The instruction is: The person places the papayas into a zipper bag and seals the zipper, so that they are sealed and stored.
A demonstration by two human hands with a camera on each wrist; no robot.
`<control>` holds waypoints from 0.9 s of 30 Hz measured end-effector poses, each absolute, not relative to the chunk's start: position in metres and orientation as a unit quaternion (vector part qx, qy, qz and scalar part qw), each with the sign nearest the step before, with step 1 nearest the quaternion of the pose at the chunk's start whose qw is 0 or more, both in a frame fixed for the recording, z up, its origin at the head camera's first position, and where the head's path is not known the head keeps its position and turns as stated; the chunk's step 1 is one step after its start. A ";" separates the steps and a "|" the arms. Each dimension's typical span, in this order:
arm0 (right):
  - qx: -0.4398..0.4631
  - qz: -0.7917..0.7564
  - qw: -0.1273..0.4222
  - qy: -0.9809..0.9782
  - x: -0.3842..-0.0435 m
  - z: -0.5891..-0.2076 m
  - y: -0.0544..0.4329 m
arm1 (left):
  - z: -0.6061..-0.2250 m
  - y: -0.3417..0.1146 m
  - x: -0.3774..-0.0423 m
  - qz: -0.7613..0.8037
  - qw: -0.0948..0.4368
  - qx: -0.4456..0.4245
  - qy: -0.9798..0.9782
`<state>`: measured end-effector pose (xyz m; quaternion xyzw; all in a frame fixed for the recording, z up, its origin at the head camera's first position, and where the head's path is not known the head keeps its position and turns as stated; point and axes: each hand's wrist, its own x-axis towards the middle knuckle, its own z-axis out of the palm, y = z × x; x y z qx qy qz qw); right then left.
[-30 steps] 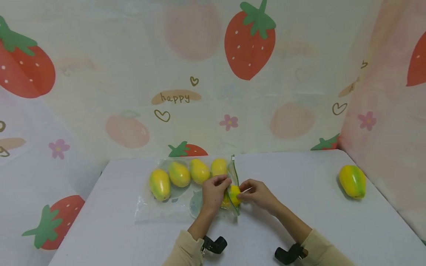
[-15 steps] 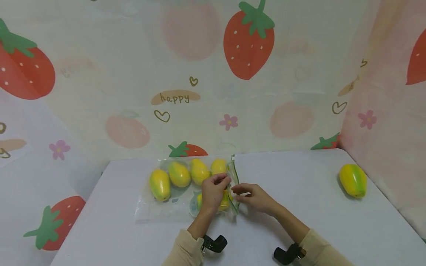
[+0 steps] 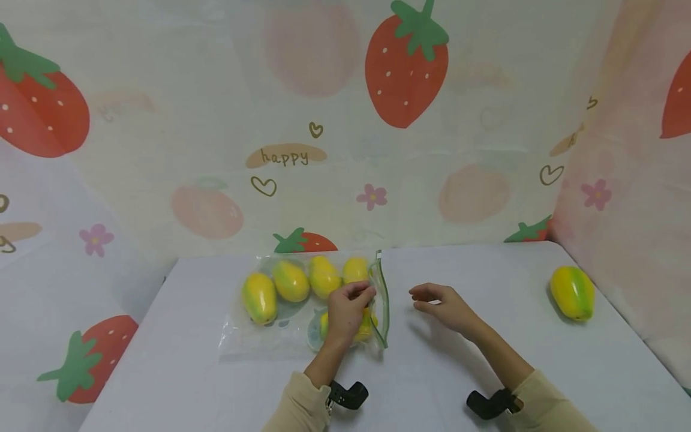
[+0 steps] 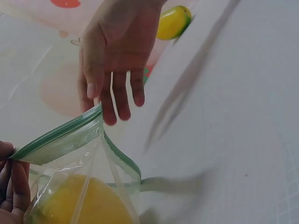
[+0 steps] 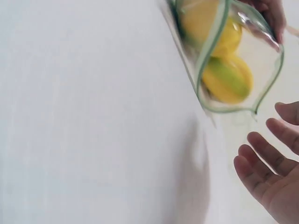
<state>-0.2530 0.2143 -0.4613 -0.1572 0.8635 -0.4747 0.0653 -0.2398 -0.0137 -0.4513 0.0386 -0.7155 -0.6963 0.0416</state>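
A clear zip bag (image 3: 254, 337) lies on the white table (image 3: 459, 372) with several yellow-green mangoes (image 3: 290, 281) inside. My left hand (image 3: 360, 294) pinches the top edge of the bag's green zip rim (image 3: 385, 303) and holds the mouth up and apart. One mango (image 4: 79, 203) sits just inside the mouth under that hand. My right hand (image 3: 425, 300) hovers to the right of the opening, fingers relaxed and holding nothing. In the right wrist view the gaping rim (image 5: 212, 56) frames two mangoes (image 5: 229, 79), with my right fingers (image 5: 261, 163) below it.
One loose mango (image 3: 572, 292) lies at the table's far right, near the pink strawberry-print curtain (image 3: 637, 198). A printed backdrop (image 3: 324, 150) closes off the table's back edge. Black wrist mounts (image 3: 348, 396) show on both sleeves.
My right hand pushed a mango into the bag's mouth, let go and drew back to the right. The left hand kept its pinch on the rim.
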 end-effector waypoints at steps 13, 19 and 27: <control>-0.087 -0.448 0.005 0.890 -0.256 -0.440 0.276 | -0.453 -0.013 -0.241 -0.694 0.046 0.035 -0.718; -0.061 -0.422 -0.008 0.905 -0.256 -0.431 0.301 | -0.451 -0.013 -0.240 -0.696 0.045 0.037 -0.716; -0.051 -0.366 -0.030 0.929 -0.255 -0.416 0.328 | -0.451 -0.015 -0.239 -0.689 0.046 0.043 -0.722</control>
